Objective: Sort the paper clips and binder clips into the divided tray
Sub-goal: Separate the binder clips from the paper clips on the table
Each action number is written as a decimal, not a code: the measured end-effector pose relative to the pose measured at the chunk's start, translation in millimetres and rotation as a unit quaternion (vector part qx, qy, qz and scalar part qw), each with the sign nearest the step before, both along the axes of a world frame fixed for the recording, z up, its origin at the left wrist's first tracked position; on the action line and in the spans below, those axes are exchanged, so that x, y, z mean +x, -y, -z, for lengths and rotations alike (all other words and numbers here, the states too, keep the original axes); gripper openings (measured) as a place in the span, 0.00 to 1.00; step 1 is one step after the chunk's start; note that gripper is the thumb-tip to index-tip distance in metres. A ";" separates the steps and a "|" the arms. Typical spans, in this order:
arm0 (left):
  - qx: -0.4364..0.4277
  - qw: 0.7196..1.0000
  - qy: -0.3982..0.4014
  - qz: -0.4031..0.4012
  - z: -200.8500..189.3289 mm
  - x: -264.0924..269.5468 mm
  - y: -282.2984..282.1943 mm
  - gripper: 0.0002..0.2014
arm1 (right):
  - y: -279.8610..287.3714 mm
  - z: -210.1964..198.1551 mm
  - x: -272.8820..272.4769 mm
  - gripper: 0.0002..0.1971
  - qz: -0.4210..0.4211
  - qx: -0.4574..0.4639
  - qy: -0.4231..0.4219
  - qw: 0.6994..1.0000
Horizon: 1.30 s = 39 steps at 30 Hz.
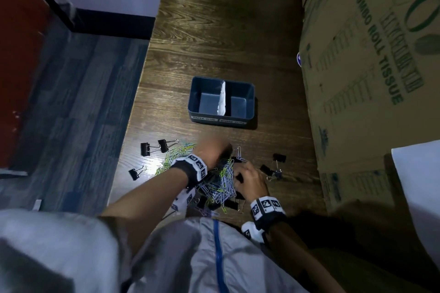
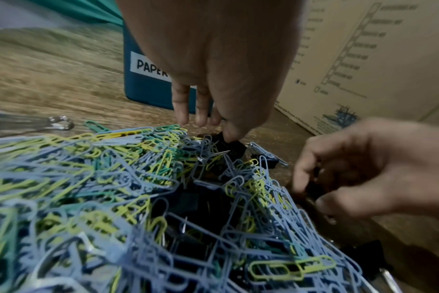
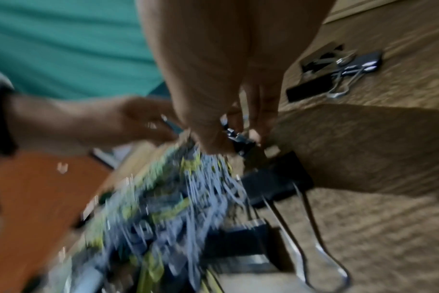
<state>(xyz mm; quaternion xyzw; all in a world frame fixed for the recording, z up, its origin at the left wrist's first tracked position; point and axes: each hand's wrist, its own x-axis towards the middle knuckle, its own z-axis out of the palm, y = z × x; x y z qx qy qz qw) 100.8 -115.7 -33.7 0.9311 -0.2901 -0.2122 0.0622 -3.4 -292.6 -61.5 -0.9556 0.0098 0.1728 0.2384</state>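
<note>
A tangled pile of blue, yellow and green paper clips [image 1: 220, 185] with black binder clips in it lies at the table's near edge. The blue divided tray [image 1: 194, 100] stands beyond it with both halves bare, split by a white divider [image 1: 222, 97]; its left label reads PAPER [image 2: 148, 68]. At the pile's far side my left hand [image 1: 213, 150] pinches a black binder clip [image 2: 229, 143] with thumb and fingers. My right hand [image 1: 247, 177] curls round another black binder clip [image 3: 238, 138] at the pile's right side; the right wrist view is blurred.
Loose binder clips lie left of the pile [image 1: 147, 148] and right of it [image 1: 278, 158]. A large cardboard box [image 1: 369, 78] stands along the table's right side. The table's left edge [image 1: 133, 126] drops to a blue floor.
</note>
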 end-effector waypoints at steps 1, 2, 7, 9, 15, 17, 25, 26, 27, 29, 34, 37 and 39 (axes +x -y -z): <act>0.013 1.000 0.003 0.020 1.2 2.5 2.7 0.32 | 3.2 -3.9 1.7 0.10 0.021 0.016 -0.008 1.000; 0.028 0.999 0.007 0.037 3.3 4.1 5.1 0.31 | 8.6 -6.5 4.0 0.09 0.047 0.028 -0.013 0.998; 0.057 0.998 0.002 0.014 12.9 2.8 16.6 0.30 | 50.6 -9.1 21.4 0.13 0.188 0.005 0.016 0.982; 0.019 1.000 -0.004 -0.020 15.4 0.3 15.1 0.33 | 65.2 -7.3 26.2 0.14 0.202 -0.030 0.006 0.979; -0.126 0.989 0.004 -0.083 18.4 -9.9 3.3 0.22 | 61.6 -7.9 33.3 0.17 0.124 -0.088 0.010 0.988; -0.191 0.974 -0.018 -0.124 12.7 -10.8 -0.9 0.16 | 48.3 -4.3 35.2 0.21 0.082 -0.055 0.015 0.995; -0.213 0.926 0.018 -0.312 -8.9 -11.9 -107.8 0.05 | 13.9 8.7 58.2 0.40 -0.085 -0.027 -0.070 0.994; -0.194 0.921 0.026 -0.336 -8.5 -14.2 -129.3 0.05 | 14.5 6.7 60.2 0.36 -0.088 -0.028 -0.063 0.994; -0.175 0.916 0.029 -0.359 -6.2 -17.7 -150.0 0.05 | 16.0 4.3 61.3 0.31 -0.084 -0.029 -0.054 0.995; -0.138 0.912 0.019 -0.386 -1.7 -24.4 -183.3 0.07 | 20.0 1.7 62.0 0.23 -0.063 -0.030 -0.038 0.997; -0.083 0.916 -0.046 -0.390 8.6 -37.4 -215.5 0.07 | 30.7 10.5 57.9 0.21 -0.022 -0.038 -0.008 0.999; -0.087 0.916 -0.049 -0.388 12.1 -40.7 -212.7 0.07 | 31.2 5.6 60.8 0.12 0.019 -0.010 0.000 1.000; -0.080 0.924 -0.026 -0.372 13.2 -43.2 -206.4 0.07 | 29.3 3.8 63.8 0.08 0.061 0.010 0.006 0.998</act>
